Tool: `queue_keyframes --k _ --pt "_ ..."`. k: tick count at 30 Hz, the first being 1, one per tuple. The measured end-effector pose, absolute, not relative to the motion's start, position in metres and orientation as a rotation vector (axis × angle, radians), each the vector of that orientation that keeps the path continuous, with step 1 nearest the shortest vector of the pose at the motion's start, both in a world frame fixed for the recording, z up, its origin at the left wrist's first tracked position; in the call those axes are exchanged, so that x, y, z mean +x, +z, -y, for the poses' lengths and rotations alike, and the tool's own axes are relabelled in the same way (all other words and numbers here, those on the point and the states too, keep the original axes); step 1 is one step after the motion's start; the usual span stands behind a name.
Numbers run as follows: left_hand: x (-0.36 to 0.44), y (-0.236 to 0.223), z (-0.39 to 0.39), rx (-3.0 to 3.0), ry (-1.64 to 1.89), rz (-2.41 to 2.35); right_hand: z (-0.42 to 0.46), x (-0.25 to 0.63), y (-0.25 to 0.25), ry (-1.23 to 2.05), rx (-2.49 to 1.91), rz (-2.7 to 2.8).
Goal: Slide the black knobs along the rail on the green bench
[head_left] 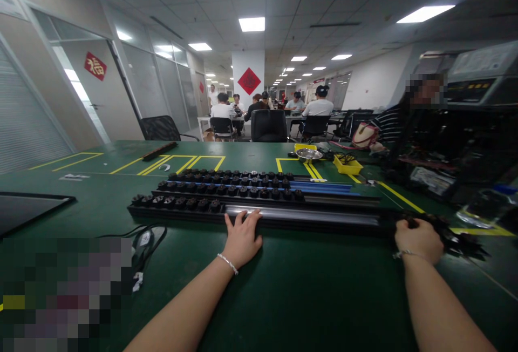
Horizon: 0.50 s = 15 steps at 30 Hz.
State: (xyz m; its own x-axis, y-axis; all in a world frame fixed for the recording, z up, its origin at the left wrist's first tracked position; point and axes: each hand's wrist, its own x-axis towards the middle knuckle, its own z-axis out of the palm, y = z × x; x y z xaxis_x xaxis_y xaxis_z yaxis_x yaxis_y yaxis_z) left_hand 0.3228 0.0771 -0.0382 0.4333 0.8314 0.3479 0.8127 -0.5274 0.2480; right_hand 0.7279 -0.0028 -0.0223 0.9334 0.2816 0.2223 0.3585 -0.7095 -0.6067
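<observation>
A long black rail [315,215] with a shiny metallic strip lies across the green table in front of me. Small black knob-like parts [190,204] stand in a row along its left stretch. My left hand [242,239] rests with spread fingers on the rail's front edge, just right of that row. At the rail's right end, my right hand [420,241] is closed, its fingers curled around a small black part that is mostly hidden. Beside it lies a pile of dark, jagged black pieces [465,244]. Behind the front rail, more rails [335,186] carry similar rows of parts.
A metal bowl [309,154] and a yellow bin [348,165] stand toward the back right. A clear plastic container [485,209] is at the far right. Cables [151,244] and a dark tray [32,209] lie on the left. A person in a striped sleeve [386,125] sits at right.
</observation>
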Motion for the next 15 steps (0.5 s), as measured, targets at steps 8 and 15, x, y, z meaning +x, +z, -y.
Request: queue_keyframes --k 8,15 --pt "0.322 -0.040 -0.077 2.637 0.696 -1.511 0.015 0.759 -0.039 -0.037 -2.422 0.246" --pt "0.323 -0.037 -0.076 2.614 0.696 -1.518 0.015 0.779 -0.042 0.024 -2.638 0.331"
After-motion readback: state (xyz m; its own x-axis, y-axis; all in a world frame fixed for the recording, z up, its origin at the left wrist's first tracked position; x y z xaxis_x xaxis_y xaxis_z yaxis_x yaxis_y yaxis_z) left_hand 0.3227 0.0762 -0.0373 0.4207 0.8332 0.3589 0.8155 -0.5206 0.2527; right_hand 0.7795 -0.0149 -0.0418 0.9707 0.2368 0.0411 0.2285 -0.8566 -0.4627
